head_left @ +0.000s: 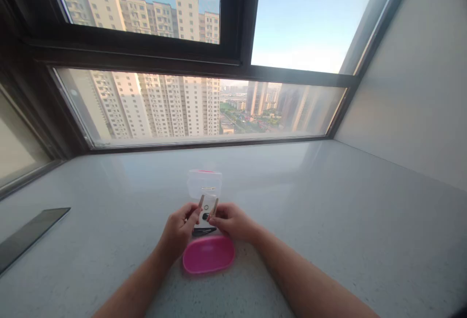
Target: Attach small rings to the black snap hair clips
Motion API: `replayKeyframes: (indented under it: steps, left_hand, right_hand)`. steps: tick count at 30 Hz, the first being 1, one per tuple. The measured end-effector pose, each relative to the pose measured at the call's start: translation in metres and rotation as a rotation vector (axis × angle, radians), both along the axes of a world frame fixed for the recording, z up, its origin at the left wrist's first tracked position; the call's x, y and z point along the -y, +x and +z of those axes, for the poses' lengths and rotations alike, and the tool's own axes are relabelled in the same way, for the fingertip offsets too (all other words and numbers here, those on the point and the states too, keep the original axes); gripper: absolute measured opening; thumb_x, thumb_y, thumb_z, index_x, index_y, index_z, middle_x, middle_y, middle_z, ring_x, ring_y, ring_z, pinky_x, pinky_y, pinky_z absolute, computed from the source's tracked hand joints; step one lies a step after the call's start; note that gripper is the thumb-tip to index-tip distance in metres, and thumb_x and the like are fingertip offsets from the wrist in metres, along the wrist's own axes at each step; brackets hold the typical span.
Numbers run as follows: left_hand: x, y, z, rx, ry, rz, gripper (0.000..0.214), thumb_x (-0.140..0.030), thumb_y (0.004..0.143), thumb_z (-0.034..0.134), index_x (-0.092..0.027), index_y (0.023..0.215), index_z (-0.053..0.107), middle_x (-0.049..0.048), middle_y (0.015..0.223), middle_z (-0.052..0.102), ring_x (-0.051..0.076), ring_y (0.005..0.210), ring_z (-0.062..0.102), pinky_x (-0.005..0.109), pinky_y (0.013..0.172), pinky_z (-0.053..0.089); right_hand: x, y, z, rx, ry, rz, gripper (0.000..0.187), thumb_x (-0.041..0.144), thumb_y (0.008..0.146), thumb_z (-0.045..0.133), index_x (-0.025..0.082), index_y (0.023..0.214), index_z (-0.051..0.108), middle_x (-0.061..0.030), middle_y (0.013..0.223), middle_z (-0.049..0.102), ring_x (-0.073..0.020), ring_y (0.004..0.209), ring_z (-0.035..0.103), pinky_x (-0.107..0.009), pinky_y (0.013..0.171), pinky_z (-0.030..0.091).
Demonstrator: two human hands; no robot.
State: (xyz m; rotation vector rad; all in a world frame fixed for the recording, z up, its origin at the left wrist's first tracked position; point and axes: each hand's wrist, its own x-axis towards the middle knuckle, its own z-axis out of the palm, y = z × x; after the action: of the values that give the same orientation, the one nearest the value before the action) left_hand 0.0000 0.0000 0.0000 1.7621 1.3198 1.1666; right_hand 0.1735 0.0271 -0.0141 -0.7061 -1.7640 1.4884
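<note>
My left hand [184, 223] is closed, with a slim brownish clip-like piece [202, 201] rising from between thumb and fingers. Facing it, my right hand [228, 220] pinches a similar slim brownish piece [215, 205]. Between the two hands lies a pale patch with a small dark ring [206, 207] and a small black item [205, 216], too small to name. A black hair clip [204, 231] rests just below the fingers. Nearest to me is a pink oval dish [208, 256]. Beyond my hands lies a clear plastic pouch [205, 178] with a red strip; a thin gold-coloured pin [208, 188] shows on it.
The pale speckled surface [310, 211] runs up to a dark-framed window [204, 148]. A flat dark glassy panel [32, 235] lies at the left. A white wall [412, 94] bounds the right side. Tall buildings stand outside.
</note>
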Motion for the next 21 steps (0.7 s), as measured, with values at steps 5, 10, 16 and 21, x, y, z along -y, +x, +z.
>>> replayKeyframes:
  steps: [5, 10, 16, 21]
  left_hand:
    - [-0.0031, -0.0028, -0.0034, 0.044, -0.007, 0.001, 0.025, -0.035, 0.079, 0.044, -0.015, 0.085, 0.058, -0.001, 0.062, 0.054, 0.011, 0.051, 0.046, 0.02, 0.05, 0.038]
    - [-0.0041, -0.0035, -0.0032, 0.064, -0.003, 0.005, 0.024, -0.034, 0.08, 0.044, -0.016, 0.089, 0.056, -0.001, 0.066, 0.054, 0.011, 0.052, 0.047, 0.02, 0.05, 0.039]
    - [-0.0042, -0.0029, -0.003, 0.061, 0.006, 0.011, 0.023, -0.035, 0.081, 0.044, -0.017, 0.089, 0.055, -0.0015, 0.067, 0.053, 0.01, 0.052, 0.047, 0.02, 0.051, 0.039]
    - [-0.0043, -0.0029, -0.0029, 0.078, 0.003, 0.005, 0.023, -0.036, 0.081, 0.044, -0.017, 0.089, 0.055, -0.0018, 0.067, 0.054, 0.01, 0.052, 0.047, 0.02, 0.051, 0.04]
  right_hand:
    - [-0.0002, 0.0009, -0.0013, 0.027, -0.083, -0.01, 0.038, 0.045, 0.072, 0.058, 0.01, 0.087, 0.059, 0.0058, 0.05, 0.04, -0.0044, 0.04, 0.032, -0.017, 0.038, 0.023]
    - [-0.0004, 0.0012, -0.0005, 0.006, -0.12, 0.002, 0.035, 0.044, 0.073, 0.057, 0.011, 0.086, 0.057, 0.0069, 0.046, 0.04, -0.0044, 0.037, 0.032, -0.017, 0.036, 0.023]
    - [-0.0013, 0.0012, -0.0009, -0.046, -0.142, 0.016, 0.029, 0.041, 0.074, 0.058, 0.012, 0.081, 0.055, 0.0073, 0.045, 0.04, -0.0045, 0.035, 0.032, -0.018, 0.035, 0.024]
    - [0.0, 0.0008, 0.0012, -0.075, -0.166, 0.021, 0.031, 0.041, 0.072, 0.059, 0.012, 0.081, 0.055, 0.0077, 0.043, 0.039, -0.0044, 0.034, 0.031, -0.018, 0.034, 0.024]
